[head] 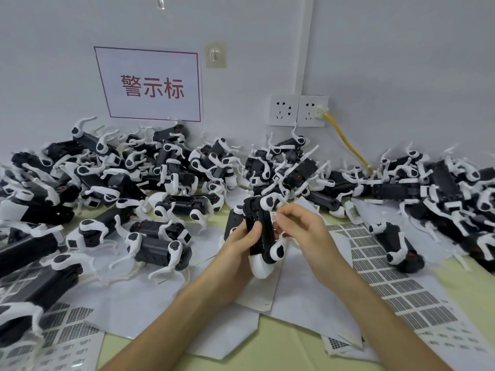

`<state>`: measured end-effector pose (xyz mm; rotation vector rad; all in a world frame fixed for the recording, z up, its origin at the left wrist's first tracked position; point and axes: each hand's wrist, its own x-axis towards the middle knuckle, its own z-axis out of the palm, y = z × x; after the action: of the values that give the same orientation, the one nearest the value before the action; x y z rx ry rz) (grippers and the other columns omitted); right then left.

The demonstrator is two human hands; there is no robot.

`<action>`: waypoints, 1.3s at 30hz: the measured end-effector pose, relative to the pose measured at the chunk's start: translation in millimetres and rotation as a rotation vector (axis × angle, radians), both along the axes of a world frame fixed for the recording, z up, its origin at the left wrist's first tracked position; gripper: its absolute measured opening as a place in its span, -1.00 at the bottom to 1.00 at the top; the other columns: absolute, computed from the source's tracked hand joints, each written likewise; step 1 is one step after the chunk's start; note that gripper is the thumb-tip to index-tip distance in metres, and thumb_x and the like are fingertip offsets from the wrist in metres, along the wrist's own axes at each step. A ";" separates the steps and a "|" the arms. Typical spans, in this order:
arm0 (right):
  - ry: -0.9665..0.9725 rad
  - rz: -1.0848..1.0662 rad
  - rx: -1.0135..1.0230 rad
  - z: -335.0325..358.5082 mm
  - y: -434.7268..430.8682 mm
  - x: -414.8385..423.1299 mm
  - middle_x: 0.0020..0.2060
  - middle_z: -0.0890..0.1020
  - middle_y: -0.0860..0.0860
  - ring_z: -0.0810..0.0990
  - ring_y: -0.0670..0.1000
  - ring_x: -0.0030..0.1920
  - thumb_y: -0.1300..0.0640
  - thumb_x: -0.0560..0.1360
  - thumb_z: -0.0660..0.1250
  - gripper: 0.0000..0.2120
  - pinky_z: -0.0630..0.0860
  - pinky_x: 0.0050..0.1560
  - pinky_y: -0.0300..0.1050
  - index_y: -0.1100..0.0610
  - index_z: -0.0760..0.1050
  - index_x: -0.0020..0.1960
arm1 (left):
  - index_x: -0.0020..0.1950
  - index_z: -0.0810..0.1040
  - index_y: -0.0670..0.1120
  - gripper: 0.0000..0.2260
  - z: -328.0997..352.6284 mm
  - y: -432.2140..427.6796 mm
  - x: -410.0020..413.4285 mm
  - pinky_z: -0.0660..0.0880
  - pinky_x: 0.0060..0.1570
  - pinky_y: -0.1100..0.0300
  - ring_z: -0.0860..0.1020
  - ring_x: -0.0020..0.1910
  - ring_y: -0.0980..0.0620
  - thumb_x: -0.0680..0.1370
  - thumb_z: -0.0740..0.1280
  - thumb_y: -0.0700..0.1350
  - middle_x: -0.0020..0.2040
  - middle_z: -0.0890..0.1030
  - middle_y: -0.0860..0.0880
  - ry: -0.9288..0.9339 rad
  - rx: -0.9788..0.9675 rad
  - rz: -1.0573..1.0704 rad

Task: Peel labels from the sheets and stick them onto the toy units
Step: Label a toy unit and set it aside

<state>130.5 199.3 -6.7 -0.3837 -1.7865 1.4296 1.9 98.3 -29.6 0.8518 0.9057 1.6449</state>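
Observation:
My left hand grips a black-and-white toy dog unit, held upright above the table with its white head end pointing down. My right hand is beside the toy's body, with thumb and fingertips pinching a small white label against the black side of the toy. A label sheet with rows of grey printed labels lies on the table to the right, under my right forearm. Another label sheet lies at the lower left.
Several black-and-white toy dog units are heaped along the wall, left and right. Blank white backing sheets cover the yellow-green table. A red-lettered sign, wall sockets and a yellow cable are behind.

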 end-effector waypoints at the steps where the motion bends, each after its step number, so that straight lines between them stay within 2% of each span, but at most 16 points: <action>1: -0.010 -0.006 0.017 0.3 0.1 0.2 -0.23 0.63 -0.08 0.58 -0.10 -0.15 0.24 0.62 0.35 -0.89 0.49 -0.05 -0.30 0.14 0.60 -0.07 | 0.47 0.48 -0.18 -0.55 -1.2 0.0 -0.3 0.54 0.19 0.13 0.60 0.22 -0.03 0.65 0.33 0.03 0.22 0.63 -0.13 0.008 0.003 0.001; 4: -0.060 -0.051 0.089 -0.2 0.2 -0.7 -0.26 0.61 -0.14 0.55 -0.12 -0.19 0.25 0.63 0.34 -0.85 0.47 -0.06 -0.27 0.11 0.59 -0.09 | 0.46 0.50 -0.14 -0.52 -4.3 1.6 -0.3 0.51 0.27 0.07 0.59 0.28 -0.06 0.60 0.34 0.05 0.28 0.62 -0.15 0.029 0.000 0.008; 9: -0.091 -0.084 0.099 -0.4 -0.1 -1.2 -0.29 0.59 -0.17 0.52 -0.12 -0.22 0.26 0.64 0.33 -0.84 0.45 -0.05 -0.18 0.11 0.58 -0.10 | 0.43 0.52 -0.12 -0.56 -6.5 2.8 1.3 0.54 0.19 0.11 0.62 0.23 -0.01 0.59 0.36 0.02 0.23 0.66 -0.10 0.041 0.016 0.026; 12: -0.107 -0.096 0.126 0.7 -0.3 -1.5 -0.31 0.59 -0.17 0.52 -0.13 -0.25 0.26 0.63 0.33 -0.83 0.44 -0.11 -0.21 0.11 0.57 -0.12 | 0.43 0.51 -0.14 -0.63 -6.5 2.5 1.9 0.52 0.25 0.04 0.62 0.24 -0.03 0.66 0.34 -0.02 0.20 0.66 -0.09 0.067 0.022 0.040; 16: -0.114 -0.108 0.144 1.7 -1.2 -1.1 -0.33 0.59 -0.18 0.52 -0.17 -0.28 0.26 0.63 0.34 -0.83 0.44 -0.15 -0.29 0.12 0.58 -0.13 | 0.43 0.50 -0.14 -0.62 -7.6 2.9 2.1 0.48 0.35 -0.06 0.61 0.24 -0.04 0.65 0.30 -0.04 0.18 0.67 -0.07 0.083 0.022 0.060; 23: -0.112 -0.146 0.142 0.4 -3.6 -2.7 -0.35 0.59 -0.20 0.52 -0.19 -0.30 0.26 0.62 0.35 -0.82 0.43 -0.17 -0.33 0.11 0.57 -0.15 | 0.41 0.54 -0.08 -0.63 -15.6 5.1 0.5 0.39 0.45 -0.16 0.58 0.27 -0.05 0.63 0.37 0.00 0.20 0.66 -0.07 0.122 0.030 0.091; 32: -0.099 -0.196 0.122 -3.0 -5.6 -4.7 -0.28 0.63 -0.03 0.56 -0.07 -0.24 0.23 0.61 0.38 -0.87 0.50 -0.11 -0.16 0.17 0.60 -0.12 | 0.44 0.50 -0.09 -0.58 -19.1 5.3 2.6 0.35 0.51 -0.20 0.55 0.34 -0.11 0.60 0.36 -0.01 0.29 0.63 -0.15 0.159 0.052 0.141; 36: -0.105 -0.206 0.123 -4.6 -5.5 -5.2 -0.27 0.64 -0.05 0.57 -0.07 -0.21 0.22 0.61 0.38 -0.87 0.51 -0.08 -0.13 0.19 0.61 -0.12 | 0.45 0.49 -0.10 -0.58 -19.1 4.5 3.7 0.39 0.48 -0.14 0.52 0.41 -0.19 0.61 0.36 -0.01 0.34 0.61 -0.19 0.196 0.060 0.159; 39: -0.085 -0.215 0.078 -6.9 -4.9 -4.7 -0.29 0.65 0.07 0.58 -0.04 -0.23 0.21 0.59 0.42 -0.85 0.51 -0.14 -0.18 0.20 0.60 -0.16 | 0.45 0.48 -0.10 -0.58 -18.2 2.8 4.0 0.46 0.37 0.01 0.57 0.34 -0.07 0.61 0.35 -0.01 0.28 0.64 -0.10 0.217 0.051 0.158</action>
<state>125.8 194.4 -13.6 -0.5841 -1.8024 1.2058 5.9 101.1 -47.7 1.0305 1.1084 1.7402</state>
